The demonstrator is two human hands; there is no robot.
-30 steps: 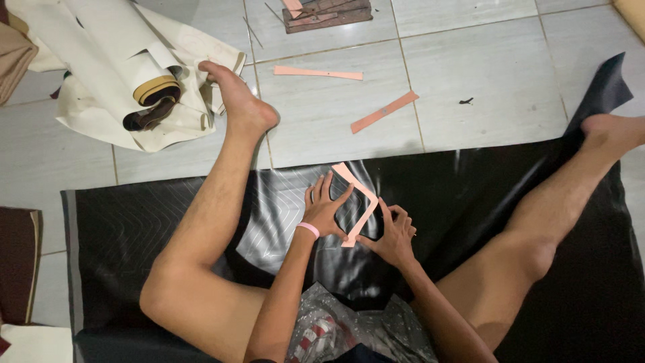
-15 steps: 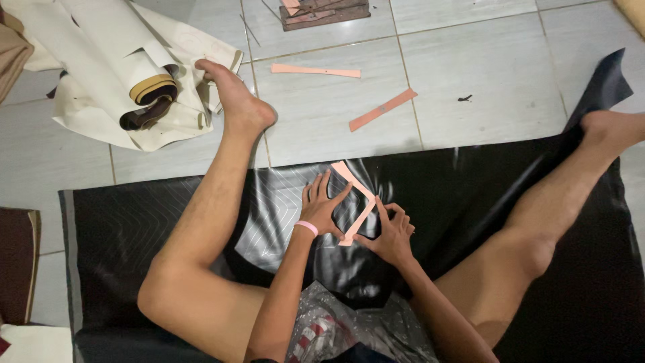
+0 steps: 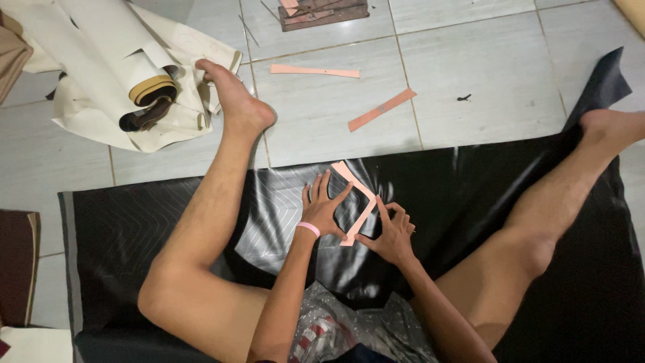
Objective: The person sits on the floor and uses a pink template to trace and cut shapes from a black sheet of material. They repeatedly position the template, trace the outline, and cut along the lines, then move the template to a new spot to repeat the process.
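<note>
I sit on the floor with my legs spread over a black glossy sheet [image 3: 470, 195] marked with thin white lines. My left hand [image 3: 324, 210], with a pink band at the wrist, lies flat with fingers spread, pressing on an angled pink template strip [image 3: 358, 199] on the sheet. My right hand [image 3: 391, 232] rests fingers-down at the strip's lower right side, holding it against the sheet. The strip bends like a chevron between both hands.
Two loose pink strips [image 3: 314, 70] [image 3: 381, 109] lie on the pale tiles beyond the sheet. Cream sheets and rolls [image 3: 114, 74] sit at top left by my left foot. A brown block [image 3: 322, 12] is at top, dark brown material [image 3: 17, 265] at left, crinkled plastic [image 3: 336, 326] near my lap.
The view shifted slightly. Both hands stay on the pink strip with only small finger adjustments; the strip stays in place on the black sheet.
</note>
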